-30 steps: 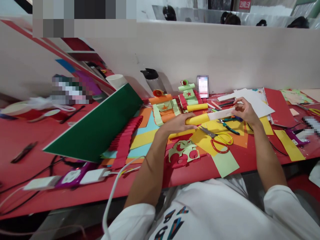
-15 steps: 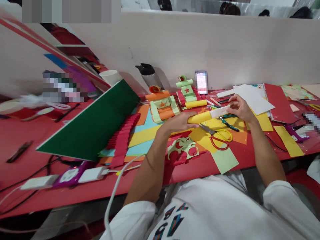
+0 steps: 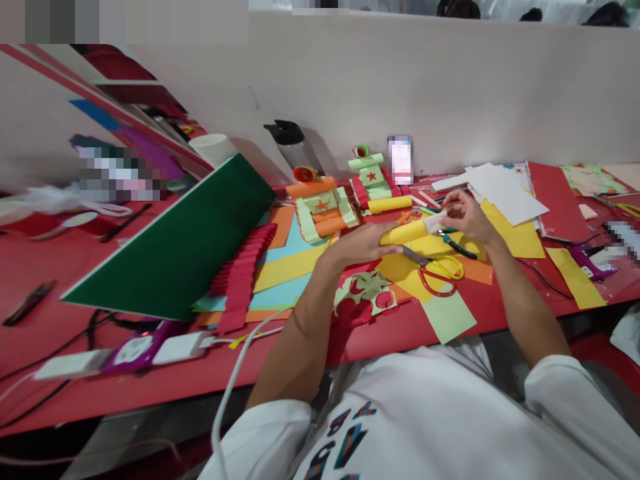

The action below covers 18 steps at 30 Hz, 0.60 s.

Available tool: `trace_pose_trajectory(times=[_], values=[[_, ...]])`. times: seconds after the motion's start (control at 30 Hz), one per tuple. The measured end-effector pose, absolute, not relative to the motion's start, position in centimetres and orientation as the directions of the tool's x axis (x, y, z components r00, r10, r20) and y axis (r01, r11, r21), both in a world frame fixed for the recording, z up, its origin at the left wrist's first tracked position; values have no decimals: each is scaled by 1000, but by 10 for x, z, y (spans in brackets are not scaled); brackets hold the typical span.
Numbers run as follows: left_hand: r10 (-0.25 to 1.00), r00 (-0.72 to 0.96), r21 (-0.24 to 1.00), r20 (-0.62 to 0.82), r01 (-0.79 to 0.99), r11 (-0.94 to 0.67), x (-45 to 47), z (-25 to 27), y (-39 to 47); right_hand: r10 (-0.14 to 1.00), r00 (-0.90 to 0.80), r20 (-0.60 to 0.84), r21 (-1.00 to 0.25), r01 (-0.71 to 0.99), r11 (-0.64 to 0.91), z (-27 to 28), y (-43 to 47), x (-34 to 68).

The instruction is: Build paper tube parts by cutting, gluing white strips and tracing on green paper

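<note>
My left hand (image 3: pixel 364 244) is closed around a yellow paper tube (image 3: pixel 406 233), held a little above the table. A white paper-like piece (image 3: pixel 434 223) sticks out of the tube's right end; whether it is a roll or a flat strip I cannot tell. The fingers of my right hand (image 3: pixel 467 217) pinch its outer end. Below the tube lie scissors (image 3: pixel 434 273) with red and yellow handles, and teal-handled pliers (image 3: pixel 459 245) rest under my right hand. Yellow paper (image 3: pixel 400 272) and green cut-out scraps (image 3: pixel 367 293) lie nearby.
Orange (image 3: pixel 325 207) and green (image 3: pixel 371 177) paper figures stand behind, near a phone (image 3: pixel 401 160) and a bottle (image 3: pixel 293 147). A green board (image 3: pixel 175 247) leans at left. A white cable (image 3: pixel 227 393) crosses the front edge. White sheets (image 3: pixel 505 193) lie at right.
My right hand has moved left toward the yellow tube, and less of the white piece shows outside it. My left hand keeps its hold. The view has shifted slightly.
</note>
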<state>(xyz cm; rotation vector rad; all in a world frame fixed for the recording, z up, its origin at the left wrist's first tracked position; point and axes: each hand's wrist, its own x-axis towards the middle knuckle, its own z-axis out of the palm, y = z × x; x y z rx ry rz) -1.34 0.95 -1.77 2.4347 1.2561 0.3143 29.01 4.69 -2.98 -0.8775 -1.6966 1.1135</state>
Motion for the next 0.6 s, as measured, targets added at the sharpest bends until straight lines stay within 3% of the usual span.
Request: trace_pose_trajectory(times=[0.27, 0.6], values=[[804, 594, 453, 5, 716, -531, -8, -23, 12, 891, -388, 234, -954, 86, 288, -33, 39, 272], [835, 551, 354, 13, 778, -519, -9, -17, 8, 894, -361, 268, -944, 87, 318, -33, 42, 274]])
